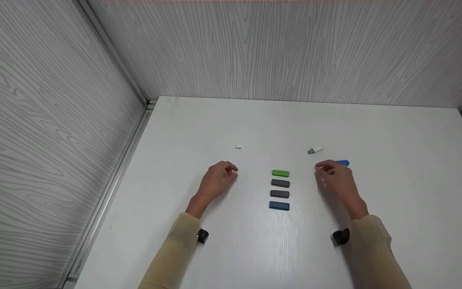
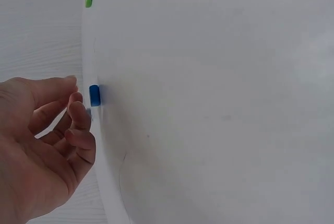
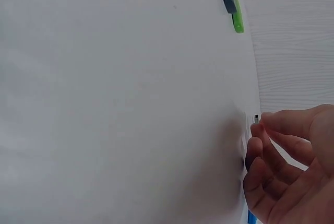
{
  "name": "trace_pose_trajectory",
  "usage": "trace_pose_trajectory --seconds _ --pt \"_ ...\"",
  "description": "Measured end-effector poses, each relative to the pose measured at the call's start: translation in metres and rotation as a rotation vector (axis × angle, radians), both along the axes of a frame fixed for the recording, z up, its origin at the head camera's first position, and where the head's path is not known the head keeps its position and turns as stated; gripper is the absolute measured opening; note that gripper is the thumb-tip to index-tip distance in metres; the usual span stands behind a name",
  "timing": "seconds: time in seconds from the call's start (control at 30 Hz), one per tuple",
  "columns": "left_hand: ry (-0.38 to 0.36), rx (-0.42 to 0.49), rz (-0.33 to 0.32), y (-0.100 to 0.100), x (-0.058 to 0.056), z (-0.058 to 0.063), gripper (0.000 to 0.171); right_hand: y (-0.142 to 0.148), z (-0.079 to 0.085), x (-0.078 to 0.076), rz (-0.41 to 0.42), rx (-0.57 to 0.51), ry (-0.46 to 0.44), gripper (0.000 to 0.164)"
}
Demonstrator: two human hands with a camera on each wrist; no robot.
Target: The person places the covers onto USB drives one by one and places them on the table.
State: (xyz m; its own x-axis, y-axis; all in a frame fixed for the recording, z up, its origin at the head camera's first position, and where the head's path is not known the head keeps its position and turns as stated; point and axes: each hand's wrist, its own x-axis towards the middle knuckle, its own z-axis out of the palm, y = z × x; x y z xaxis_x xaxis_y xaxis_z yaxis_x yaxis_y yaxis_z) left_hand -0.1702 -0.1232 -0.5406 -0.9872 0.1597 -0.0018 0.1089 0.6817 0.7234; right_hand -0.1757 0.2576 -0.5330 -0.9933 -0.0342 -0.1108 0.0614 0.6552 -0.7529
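Observation:
My left hand (image 1: 217, 178) hovers low over the table with loosely curled fingers. In the left wrist view a small blue piece (image 2: 94, 95) is just past its fingertips, seemingly apart from them. My right hand (image 1: 337, 178) has thumb and index fingertips close together. A silver end with a dark mark (image 3: 256, 118) shows at those tips; whether it is pinched or lies behind cannot be told. A blue stick (image 1: 343, 162) is partly hidden behind this hand. Beyond it lies a white USB stick (image 1: 316, 149) with bare metal plug. A small white piece (image 1: 238, 147) lies beyond my left hand.
Between the hands, a column holds a green stick (image 1: 280, 173), two dark grey sticks (image 1: 280, 183) and a dark blue stick (image 1: 279, 206). They lie on a white table (image 1: 239, 249). Wood-grained panels (image 1: 255, 52) stand at its back and left.

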Motion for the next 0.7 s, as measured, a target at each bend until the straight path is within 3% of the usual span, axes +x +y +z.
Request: trace_pose_trajectory --seconds 0.3,0.7 --pt "-0.021 0.003 0.049 -0.009 0.006 -0.006 0.019 0.013 0.0 -0.001 -0.059 0.059 0.084 0.03" --pt "-0.061 -0.034 0.071 -0.007 0.009 -0.005 0.025 0.039 0.004 -0.005 -0.103 0.096 0.097 0.031"
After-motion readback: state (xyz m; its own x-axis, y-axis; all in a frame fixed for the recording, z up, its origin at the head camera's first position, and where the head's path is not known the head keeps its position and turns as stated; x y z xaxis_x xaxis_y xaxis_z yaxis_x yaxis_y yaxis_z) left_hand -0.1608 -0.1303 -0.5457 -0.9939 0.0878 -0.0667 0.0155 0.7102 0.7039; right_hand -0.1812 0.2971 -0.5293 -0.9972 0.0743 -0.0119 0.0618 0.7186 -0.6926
